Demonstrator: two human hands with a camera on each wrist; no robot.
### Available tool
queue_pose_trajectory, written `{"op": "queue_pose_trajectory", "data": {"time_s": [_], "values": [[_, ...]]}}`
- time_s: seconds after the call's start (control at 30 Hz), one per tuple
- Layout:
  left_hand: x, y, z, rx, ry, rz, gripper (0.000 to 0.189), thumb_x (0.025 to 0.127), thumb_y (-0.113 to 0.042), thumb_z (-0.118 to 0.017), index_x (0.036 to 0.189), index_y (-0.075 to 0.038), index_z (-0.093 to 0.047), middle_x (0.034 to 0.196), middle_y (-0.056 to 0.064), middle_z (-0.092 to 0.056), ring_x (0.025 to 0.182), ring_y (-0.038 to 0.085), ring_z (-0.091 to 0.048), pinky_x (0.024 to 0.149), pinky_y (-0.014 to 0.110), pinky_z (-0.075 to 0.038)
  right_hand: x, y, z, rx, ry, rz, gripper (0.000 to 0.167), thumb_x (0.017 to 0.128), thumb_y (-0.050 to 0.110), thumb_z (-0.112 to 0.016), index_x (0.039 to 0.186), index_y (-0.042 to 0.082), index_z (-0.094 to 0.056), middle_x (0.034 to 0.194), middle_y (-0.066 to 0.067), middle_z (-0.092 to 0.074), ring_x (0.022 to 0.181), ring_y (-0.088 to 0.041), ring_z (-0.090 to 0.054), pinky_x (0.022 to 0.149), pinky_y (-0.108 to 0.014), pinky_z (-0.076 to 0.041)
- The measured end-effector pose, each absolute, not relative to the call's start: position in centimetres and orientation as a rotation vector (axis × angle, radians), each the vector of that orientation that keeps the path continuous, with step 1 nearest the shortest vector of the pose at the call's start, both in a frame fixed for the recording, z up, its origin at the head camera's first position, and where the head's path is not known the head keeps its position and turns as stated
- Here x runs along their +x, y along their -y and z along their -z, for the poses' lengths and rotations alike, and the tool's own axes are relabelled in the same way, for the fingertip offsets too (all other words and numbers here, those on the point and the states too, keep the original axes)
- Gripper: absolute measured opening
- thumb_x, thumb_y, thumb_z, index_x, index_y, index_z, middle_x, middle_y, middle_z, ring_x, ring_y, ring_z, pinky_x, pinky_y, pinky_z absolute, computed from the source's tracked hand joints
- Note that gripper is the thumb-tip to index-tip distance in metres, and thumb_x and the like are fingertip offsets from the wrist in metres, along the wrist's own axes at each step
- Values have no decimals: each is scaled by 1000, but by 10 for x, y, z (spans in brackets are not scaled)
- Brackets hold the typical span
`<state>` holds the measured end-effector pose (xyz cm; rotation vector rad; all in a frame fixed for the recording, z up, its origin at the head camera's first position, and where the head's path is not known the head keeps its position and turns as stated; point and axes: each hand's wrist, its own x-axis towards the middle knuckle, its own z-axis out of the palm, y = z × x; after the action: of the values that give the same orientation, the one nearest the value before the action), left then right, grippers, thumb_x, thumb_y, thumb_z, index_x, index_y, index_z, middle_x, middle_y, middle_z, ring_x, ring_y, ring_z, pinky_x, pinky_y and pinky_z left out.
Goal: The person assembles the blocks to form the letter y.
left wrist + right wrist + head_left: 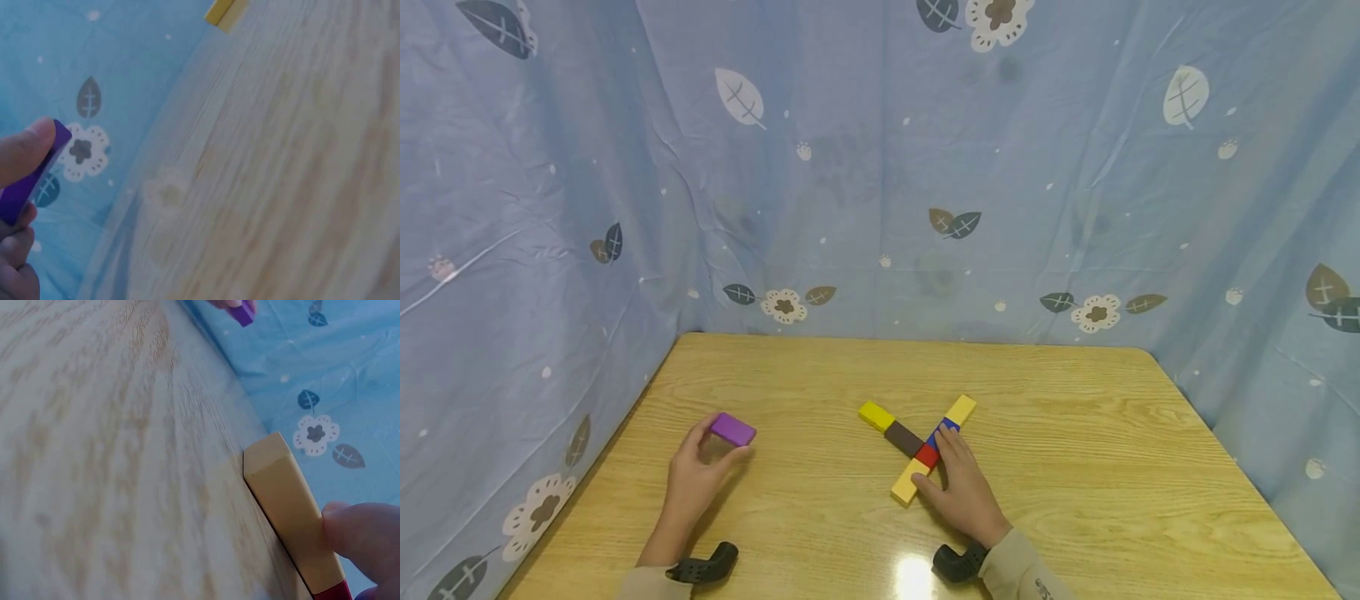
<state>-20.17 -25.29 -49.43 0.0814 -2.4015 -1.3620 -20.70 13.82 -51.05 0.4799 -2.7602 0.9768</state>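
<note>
My left hand (695, 475) pinches a purple block (733, 429) between thumb and fingers, held above the left part of the table. The left wrist view shows the same purple block (31, 178) with the thumb on its face. My right hand (961, 492) rests on a row of flat blocks. Its thumb touches the near tan block (910, 482) and its fingertips lie on the blue block (942, 432). Between these sits a red block (927, 455), and a second tan block (961, 409) ends the row. A dark brown block (903, 438) and a yellow block (876, 416) branch off to the upper left.
The blocks lie on a wooden table (1075, 433) with light grain. A blue curtain (880, 167) printed with leaves and flowers hangs behind it and along both sides. Each wrist wears a black strap device, one left (703, 567) and one right (958, 563).
</note>
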Motion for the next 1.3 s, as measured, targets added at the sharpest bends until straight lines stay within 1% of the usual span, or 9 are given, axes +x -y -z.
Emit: {"op": "queue_pose_trajectory", "data": {"time_s": [0.23, 0.4, 0.43, 0.5, 0.63, 0.7, 0.87, 1.0, 1.3], "values": [[-202, 246, 493, -28, 2368, 1409, 73, 77, -16, -79, 139, 0, -43, 143, 24, -41, 131, 44, -39, 104, 37, -35, -207, -138, 511, 490, 2754, -954, 77, 89, 44, -62, 142, -5, -37, 151, -19, -32, 142, -37, -25, 114, -52, -26], [-203, 239, 493, -82, 2349, 1455, 73, 77, -14, -79, 138, 0, -43, 144, 25, -40, 132, 43, -37, 103, 13, -33, -208, -138, 511, 488, 2747, -947, 77, 89, 43, -63, 142, -6, -37, 151, -19, -32, 142, -36, -25, 114, -51, -26], [-204, 237, 493, -89, 2356, 1457, 74, 77, -14, -79, 139, -1, -43, 144, 24, -40, 132, 43, -37, 102, 13, -32, -208, -138, 511, 488, 2746, -950, 77, 89, 43, -62, 142, -6, -37, 151, -19, -32, 142, -36, -25, 114, -51, -26], [-204, 234, 493, -104, 2379, 1451, 75, 77, -16, -79, 140, -1, -42, 145, 24, -40, 132, 42, -38, 102, 15, -34, -208, -138, 511, 486, 2747, -957, 77, 89, 44, -62, 142, -5, -37, 152, -18, -32, 142, -36, -25, 114, -51, -26], [-201, 224, 494, -159, 2438, 1443, 76, 78, -20, -79, 141, -2, -40, 145, 24, -39, 132, 43, -39, 104, 39, -34, -208, -138, 512, 485, 2755, -964, 78, 89, 46, -61, 142, -5, -37, 152, -18, -31, 142, -36, -25, 114, -51, -26], [-199, 219, 495, -207, 2454, 1464, 76, 79, -21, -78, 141, -3, -39, 145, 24, -38, 132, 44, -37, 105, 44, -33, -207, -138, 512, 485, 2756, -966, 78, 89, 46, -61, 142, -5, -36, 152, -18, -31, 142, -36, -25, 114, -52, -26], [-196, 205, 495, -305, 2435, 1530, 71, 79, -21, -77, 138, -5, -42, 143, 20, -43, 132, 42, -39, 106, 44, -32, -208, -138, 511, 492, 2740, -967, 77, 89, 45, -61, 141, -6, -38, 151, -20, -32, 141, -37, -26, 113, -52, -27], [-194, 195, 496, -357, 2436, 1571, 70, 77, -21, -79, 135, -8, -44, 140, 16, -47, 131, 39, -41, 106, 43, -34, -209, -137, 510, 492, 2740, -963, 77, 89, 45, -61, 141, -6, -38, 151, -20, -33, 141, -37, -26, 113, -52, -27], [-180, 171, 500, -483, 2509, 1672, 72, 73, -27, -80, 134, -10, -46, 141, 12, -48, 132, 36, -42, 106, 41, -36, -207, -137, 511, 473, 2754, -946, 77, 89, 46, -61, 141, -6, -39, 150, -19, -34, 141, -37, -27, 113, -52, -28]]}}
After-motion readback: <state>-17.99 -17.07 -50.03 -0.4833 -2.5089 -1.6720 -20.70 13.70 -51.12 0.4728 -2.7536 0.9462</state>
